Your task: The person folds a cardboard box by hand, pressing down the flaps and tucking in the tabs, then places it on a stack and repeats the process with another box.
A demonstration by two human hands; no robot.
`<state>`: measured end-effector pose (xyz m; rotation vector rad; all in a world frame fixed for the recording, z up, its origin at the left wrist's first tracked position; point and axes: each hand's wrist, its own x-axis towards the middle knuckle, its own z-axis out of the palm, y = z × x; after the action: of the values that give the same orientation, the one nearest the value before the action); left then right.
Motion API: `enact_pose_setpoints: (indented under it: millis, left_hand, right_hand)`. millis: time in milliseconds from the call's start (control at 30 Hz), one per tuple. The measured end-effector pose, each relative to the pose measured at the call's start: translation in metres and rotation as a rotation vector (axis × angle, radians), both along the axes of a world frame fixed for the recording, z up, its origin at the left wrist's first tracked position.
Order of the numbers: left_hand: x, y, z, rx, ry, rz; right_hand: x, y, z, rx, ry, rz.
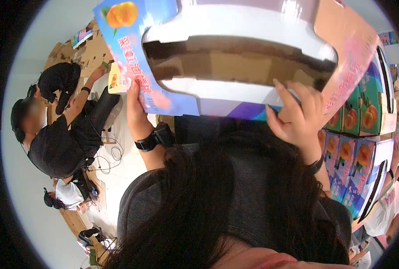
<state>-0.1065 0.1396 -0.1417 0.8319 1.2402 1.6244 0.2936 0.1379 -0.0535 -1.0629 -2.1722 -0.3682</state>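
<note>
A printed cardboard box (pixel 181 96) with peach pictures and pink lettering is held up in front of my chest. Its top has a long oval opening with white edges, and brown cardboard shows inside. My left hand (pixel 137 105) grips the blue printed left side, thumb on the outer face. At the lower right of the opening is my right hand (pixel 298 112), its fingers bent but spread apart, the tips touching the white and purple edge. Nothing shows between those fingers.
Stacked peach boxes (pixel 354 166) stand at the right. On the left a person in black (pixel 58 143) sits with an arm stretched out, near other people. Cables (pixel 114 154) lie on the floor, and brown cardboard (pixel 91 49) is at the upper left.
</note>
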Motion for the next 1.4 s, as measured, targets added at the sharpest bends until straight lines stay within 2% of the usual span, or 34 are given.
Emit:
enact_pose_setpoints:
  millis: [67, 133, 233, 367, 467, 567, 600, 667, 767, 900, 967, 1067, 1100, 1200, 1267, 1300, 1400]
  left_hand:
    - [0.017, 0.006, 0.023, -0.028, -0.088, 0.062]
    - [0.024, 0.007, 0.036, 0.022, -0.018, -0.017]
    - [0.023, 0.003, 0.039, -0.012, 0.106, -0.111]
    - [0.021, 0.002, 0.030, -0.078, 0.073, -0.103]
    - [0.014, 0.006, 0.016, -0.071, 0.028, -0.081]
    - [0.008, 0.010, 0.010, -0.087, 0.044, -0.059]
    - [0.010, 0.012, 0.012, -0.103, 0.049, -0.035]
    - [0.015, 0.012, 0.019, -0.129, 0.110, 0.007]
    - [0.024, 0.015, 0.027, -0.124, 0.206, 0.081]
    - [0.024, 0.037, 0.009, -0.067, 0.153, 0.220]
    - [0.031, 0.038, 0.011, -0.088, 0.168, 0.272]
    - [0.048, 0.025, 0.041, -0.142, 0.200, 0.302]
    - [0.052, 0.019, 0.051, -0.127, 0.178, 0.291]
    - [0.054, 0.017, 0.057, -0.037, 0.188, 0.333]
    - [0.059, 0.019, 0.063, 0.018, 0.176, 0.415]
    - [0.049, 0.017, 0.054, -0.010, 0.183, 0.395]
    - [0.040, 0.022, 0.047, 0.009, 0.212, 0.472]
  right_hand:
    - [-0.001, 0.010, 0.007, -0.034, 0.020, 0.007]
    - [-0.001, 0.021, 0.016, -0.084, 0.051, 0.041]
    - [-0.001, 0.040, 0.026, -0.157, 0.092, 0.067]
    - [0.001, 0.064, 0.034, -0.292, 0.124, 0.144]
    - [-0.002, 0.061, 0.042, -0.204, 0.130, 0.145]
    - [0.025, 0.046, 0.051, 0.128, 0.147, -0.037]
    - [0.039, 0.038, 0.051, 0.081, 0.197, -0.124]
    - [0.053, 0.034, 0.039, 0.024, 0.468, -0.233]
    - [0.083, 0.030, -0.003, -0.378, 0.778, -0.137]
    - [0.089, 0.020, -0.061, -0.523, 1.128, -0.116]
    - [0.086, 0.014, -0.073, -0.486, 1.204, -0.036]
    - [0.075, 0.005, -0.058, -0.417, 1.136, 0.166]
    - [0.073, 0.001, -0.057, -0.417, 1.217, 0.199]
    - [0.045, -0.006, -0.041, -0.314, 1.280, 0.160]
    - [0.040, -0.001, -0.046, -0.171, 1.040, 0.068]
    - [0.038, 0.000, -0.046, -0.173, 1.092, 0.107]
    - [0.033, -0.004, -0.046, -0.222, 1.235, -0.020]
